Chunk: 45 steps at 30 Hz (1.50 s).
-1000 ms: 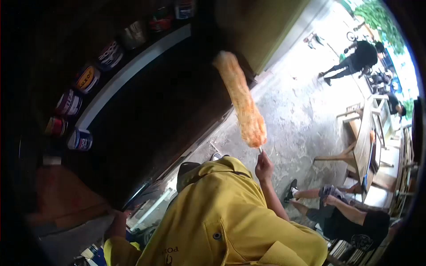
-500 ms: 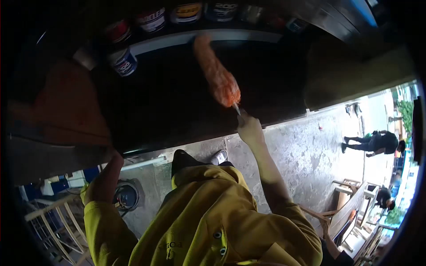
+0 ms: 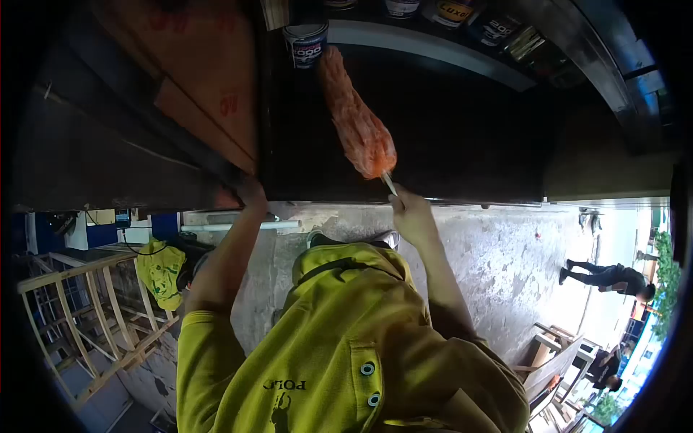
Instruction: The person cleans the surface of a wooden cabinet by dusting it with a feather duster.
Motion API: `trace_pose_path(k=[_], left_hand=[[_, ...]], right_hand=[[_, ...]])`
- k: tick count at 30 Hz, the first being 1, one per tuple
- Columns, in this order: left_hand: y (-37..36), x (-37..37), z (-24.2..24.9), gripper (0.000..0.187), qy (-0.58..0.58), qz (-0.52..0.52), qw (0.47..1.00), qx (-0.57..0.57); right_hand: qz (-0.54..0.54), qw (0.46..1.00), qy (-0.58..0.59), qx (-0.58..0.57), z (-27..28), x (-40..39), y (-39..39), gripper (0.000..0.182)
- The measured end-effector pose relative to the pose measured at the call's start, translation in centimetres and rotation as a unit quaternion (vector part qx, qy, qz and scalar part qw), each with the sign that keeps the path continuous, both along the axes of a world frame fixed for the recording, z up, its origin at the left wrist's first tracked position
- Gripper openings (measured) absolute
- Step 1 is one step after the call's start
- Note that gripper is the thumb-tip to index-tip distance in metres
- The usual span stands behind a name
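Note:
An orange fluffy duster (image 3: 364, 137) lies across a dark panel (image 3: 462, 144), its far end close to a labelled can (image 3: 306, 47). My right hand (image 3: 415, 216) is closed round the duster's light handle at the panel's near edge. Over on the left, my left hand (image 3: 251, 193) is at the edge beside a brown cardboard sheet (image 3: 209, 108) with red print; its fingers are mostly in shadow, and whether they grip anything cannot be made out.
Several cans, one with a yellow label (image 3: 453, 11), line the far side. A wooden frame (image 3: 101, 303) and a person in yellow (image 3: 162, 274) are at the left. Another person (image 3: 613, 280) stands far right, near wooden pieces (image 3: 552, 368).
The view has turned and shifted, so cans and cardboard appear further right. My left hand shows further right and higher. The duster remains in my right hand, its far end now near the labelled can.

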State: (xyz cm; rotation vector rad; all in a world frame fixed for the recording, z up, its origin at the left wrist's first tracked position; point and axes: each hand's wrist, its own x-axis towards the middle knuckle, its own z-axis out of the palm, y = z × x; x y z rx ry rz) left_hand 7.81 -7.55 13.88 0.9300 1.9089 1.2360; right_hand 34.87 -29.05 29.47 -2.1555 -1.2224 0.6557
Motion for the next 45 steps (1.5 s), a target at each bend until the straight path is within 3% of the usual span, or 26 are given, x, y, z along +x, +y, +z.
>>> trace_pose_path(k=[1,3,4,6,8,10,13,15,16,19,21,24,26,28,29,31,32,34,36,38,39,41,42,43,44,45], left_hand=[[0.9,0.1,-0.3,0.043,-0.003,-0.006,1.0,0.004],[2.3,-0.5,-4.2,0.041,-0.003,-0.016,1.0,0.019],[2.6,-1.0,-6.1,0.041,0.0,-0.028,0.999,0.038],[2.8,-2.1,-8.2,0.041,0.003,-0.052,0.997,0.059],[3.1,-1.9,-8.3,0.043,-0.077,-0.079,0.992,0.055],[2.8,-2.0,-7.3,0.043,-0.112,-0.104,0.987,0.05],[2.4,-1.2,-4.7,0.043,-0.133,-0.113,0.985,0.012],[2.0,-1.0,-3.4,0.044,-0.151,-0.119,0.981,-0.018],[1.6,-1.0,-2.9,0.044,-0.159,-0.119,0.979,-0.034],[1.3,-1.2,-0.8,0.044,-0.181,-0.114,0.973,-0.08],[1.0,-0.2,1.0,0.044,-0.199,-0.107,0.968,-0.107],[0.8,-0.6,-0.3,0.042,-0.188,-0.098,0.973,-0.093],[1.2,-0.6,-1.3,0.04,-0.189,-0.108,0.972,-0.084],[1.6,-0.7,-2.3,0.041,-0.28,-0.127,0.951,-0.032],[2.1,-1.1,-3.6,0.042,-0.324,-0.134,0.936,-0.008],[3.5,-2.3,-7.8,0.043,-0.085,-0.084,0.993,-0.014],[4.0,-2.6,-7.8,0.043,-0.09,-0.092,0.992,-0.013],[4.2,-3.0,-7.4,0.043,-0.207,-0.1,0.97,-0.076],[4.0,-3.1,-7.3,0.044,-0.242,-0.098,0.963,-0.073],[3.8,-2.9,-7.2,0.046,-0.305,-0.087,0.946,-0.063],[3.5,-3.3,-7.2,0.046,-0.307,-0.084,0.946,-0.063],[2.9,-4.4,-7.0,0.047,-0.2,-0.126,0.968,-0.078],[3.1,-4.0,-6.5,0.047,-0.148,-0.148,0.974,-0.082],[0.4,-3.9,-1.0,0.047,-0.149,-0.151,0.974,-0.076],[-1.2,-0.4,5.4,0.049,-0.183,-0.069,0.974,-0.112],[-3.3,4.5,11.5,0.051,-0.214,0.009,0.966,-0.148]], right_hand=[[0.004,1.0,-0.014,0.004,0.8,0.3,-1.5,0.033],[-0.04,0.988,0.074,-0.127,5.0,0.4,-2.7,0.033],[-0.04,0.996,0.079,-0.009,3.0,0.5,-4.0,0.032],[-0.079,0.995,-0.034,0.042,0.4,-0.8,-4.9,0.031],[-0.137,0.981,-0.077,-0.118,1.9,-4.6,-2.8,0.032],[-0.122,0.991,-0.014,-0.05,0.7,-7.5,-2.7,0.034],[-0.124,0.989,0.005,-0.08,-2.1,-10.0,-4.8,0.032],[-0.154,0.988,0.016,0.002,-4.4,-9.1,-7.9,0.029],[-0.227,0.97,-0.011,-0.091,-4.3,-7.9,-9.3,0.026],[-0.318,0.944,-0.066,-0.058,-5.1,-5.5,-12.6,0.028],[-0.417,0.882,-0.196,-0.097,-3.4,-4.4,-12.7,0.029],[-0.442,0.892,-0.096,-0.01,-0.2,-6.4,-10.4,0.031],[-0.368,0.928,-0.059,-0.009,0.8,-8.7,-8.6,0.031],[-0.287,0.955,-0.075,0.005,0.0,-10.1,-7.2,0.037],[-0.303,0.95,-0.079,0.008,-0.6,-9.7,-7.4,0.037],[-0.234,0.96,-0.058,-0.142,-2.8,-8.3,-7.6,0.042],[-0.271,0.956,-0.052,-0.101,-4.8,-6.8,-8.9,0.041],[-0.351,0.927,-0.043,-0.123,-4.7,-3.2,-11.3,0.036],[-0.477,0.873,-0.066,-0.081,-5.9,0.1,-13.7,0.039],[-0.489,0.862,-0.076,-0.107,-3.0,3.1,-13.9,0.039],[-0.505,0.848,-0.079,-0.137,-2.0,4.2,-13.7,0.039],[-0.494,0.849,-0.139,-0.126,-3.3,5.3,-12.5,0.038],[-0.451,0.891,-0.057,-0.015,-4.4,6.1,-11.8,0.037],[-0.397,0.912,0.026,0.101,-5.0,6.9,-10.6,0.036],[-0.403,0.871,0.236,0.152,-2.7,7.4,-8.4,0.035],[-0.391,0.786,0.436,0.198,-0.5,8.0,-6.5,0.034]])
